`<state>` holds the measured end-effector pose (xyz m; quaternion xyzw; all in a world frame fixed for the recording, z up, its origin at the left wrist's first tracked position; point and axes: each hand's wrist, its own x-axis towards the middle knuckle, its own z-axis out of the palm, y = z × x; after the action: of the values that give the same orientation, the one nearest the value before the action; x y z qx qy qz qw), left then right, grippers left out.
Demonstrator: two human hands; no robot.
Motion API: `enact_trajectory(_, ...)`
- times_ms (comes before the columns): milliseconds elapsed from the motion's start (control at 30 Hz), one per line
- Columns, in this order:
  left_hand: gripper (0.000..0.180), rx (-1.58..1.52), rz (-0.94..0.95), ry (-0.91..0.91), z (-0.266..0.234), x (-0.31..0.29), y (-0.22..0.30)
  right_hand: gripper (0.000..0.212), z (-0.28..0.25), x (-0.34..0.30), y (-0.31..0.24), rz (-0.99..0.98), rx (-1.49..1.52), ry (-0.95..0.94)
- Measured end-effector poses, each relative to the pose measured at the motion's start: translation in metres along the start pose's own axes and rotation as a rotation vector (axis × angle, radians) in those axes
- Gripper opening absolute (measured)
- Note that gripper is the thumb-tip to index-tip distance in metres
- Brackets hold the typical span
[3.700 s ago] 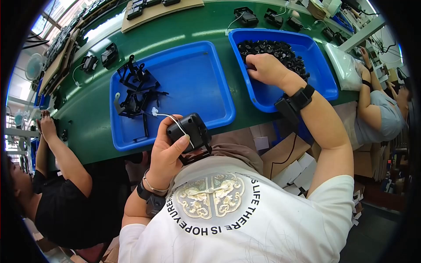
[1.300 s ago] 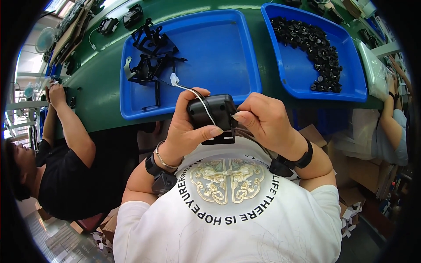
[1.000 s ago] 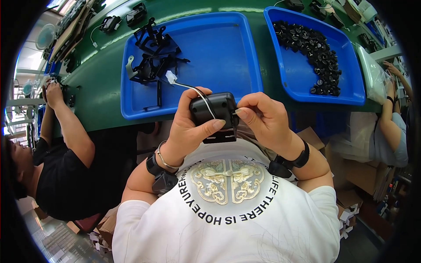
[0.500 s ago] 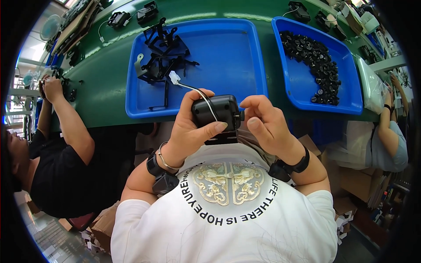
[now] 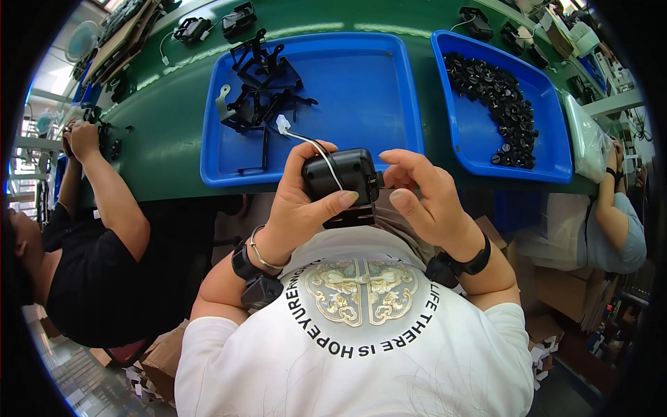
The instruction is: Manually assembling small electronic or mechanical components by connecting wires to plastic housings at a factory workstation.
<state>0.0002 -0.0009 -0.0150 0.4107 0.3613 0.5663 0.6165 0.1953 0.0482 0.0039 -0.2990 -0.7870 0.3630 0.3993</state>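
Observation:
My left hand (image 5: 300,191) is wrapped round a black plastic housing (image 5: 342,174), thumb on its near face. A white-and-black cable runs over the housing up to a white connector (image 5: 283,124), which hangs above the tray. On the housing's right side sticks out a small black knob (image 5: 379,181). Close beside that knob is my right hand (image 5: 425,198), its thumb and forefinger apart and nothing between them. Below the housing shows a dark flat bracket part (image 5: 349,218), partly covered by the left hand.
A blue tray (image 5: 361,104) ahead holds black metal brackets (image 5: 260,97). Another blue tray (image 5: 479,167) at right holds many black knobs (image 5: 501,104). Along the back of the green table (image 5: 167,125) stand more black housings (image 5: 240,19). Co-workers sit at left and right; a plastic bag (image 5: 587,139) lies at right.
The housing has shifted and tilted slightly in my left hand, and the connector has swung a little right. My right fingers remain apart near the knob.

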Motion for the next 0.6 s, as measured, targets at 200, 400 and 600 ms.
enact_trajectory(200,0.055,0.054,0.039,-0.027,0.001,0.002,-0.001,0.018,0.002,0.002,0.007,-0.019,-0.051,0.032)
enact_trajectory(400,0.056,0.024,0.027,0.016,0.003,0.003,0.006,0.024,0.001,0.002,0.008,-0.021,0.038,0.001)
enact_trajectory(600,0.056,0.031,0.020,0.015,0.003,0.004,0.004,0.023,0.002,0.004,0.008,0.118,-0.064,-0.089)
